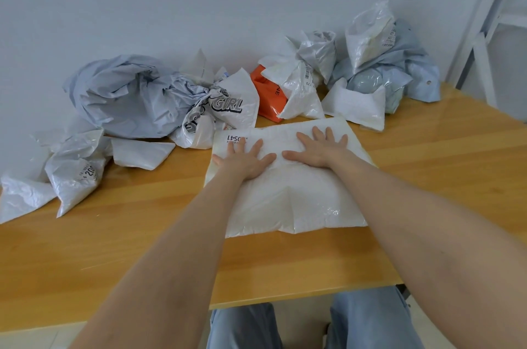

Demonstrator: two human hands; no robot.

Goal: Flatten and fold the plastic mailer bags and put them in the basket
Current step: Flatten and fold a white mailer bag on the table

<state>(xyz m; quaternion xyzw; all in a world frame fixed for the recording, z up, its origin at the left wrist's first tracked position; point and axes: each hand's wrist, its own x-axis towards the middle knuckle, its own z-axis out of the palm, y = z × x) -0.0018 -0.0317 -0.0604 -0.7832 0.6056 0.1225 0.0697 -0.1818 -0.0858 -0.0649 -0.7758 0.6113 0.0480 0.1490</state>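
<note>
While both hands press down on it, the white mailer bag (285, 194) lies flat on the wooden bench (128, 249), straight ahead of the person and set back from the bench's near edge. The left hand (245, 162) rests palm down on the bag's far left part, its fingers (256, 146) straight and spread. The right hand (320, 150) lies just beside it on the far right part, fingers (317, 132) likewise straight and fanned out, pinching nothing. Bare wood shows in front of the bag, to its left and to its right, so three of its edges have open room. Its far edge is crowded: a crumpled bag printed GIRL (228, 107) sits at the far left corner, and an orange bag (268, 96) under a wrinkled white bag (299, 92) lies just beyond the far edge. A big grey-blue bag (122, 97) heaps against the wall (199, 0), more white bags (74, 172) spread along the bench's left side, and pale blue bags (405, 69) pile up at the far right beside a white frame (482, 43).
</note>
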